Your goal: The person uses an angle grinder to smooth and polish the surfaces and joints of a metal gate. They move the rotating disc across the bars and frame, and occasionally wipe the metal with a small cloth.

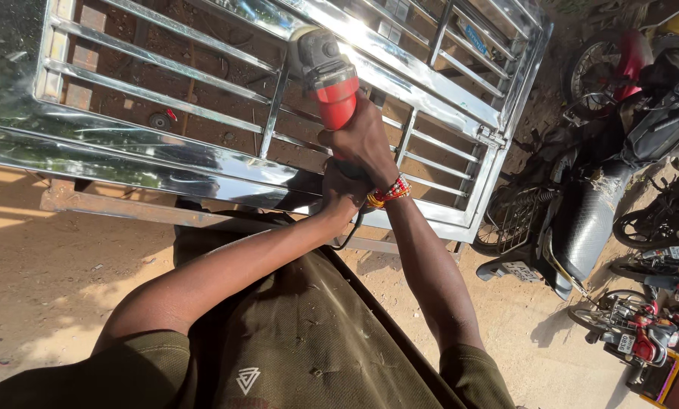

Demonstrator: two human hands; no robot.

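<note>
A red and grey angle grinder rests with its head against a bar of a shiny steel grille frame lying flat on a rusty metal stand. My right hand, with red and yellow beaded bands at the wrist, is wrapped around the grinder's red body. My left hand grips the tool's rear end just below the right hand, where a black cord hangs down. Both arms reach forward over my olive green clothing.
Several parked motorcycles stand close on the right, beside the grille's right edge. A rusty support bar runs under the frame's near side. Sandy ground lies to the left and below.
</note>
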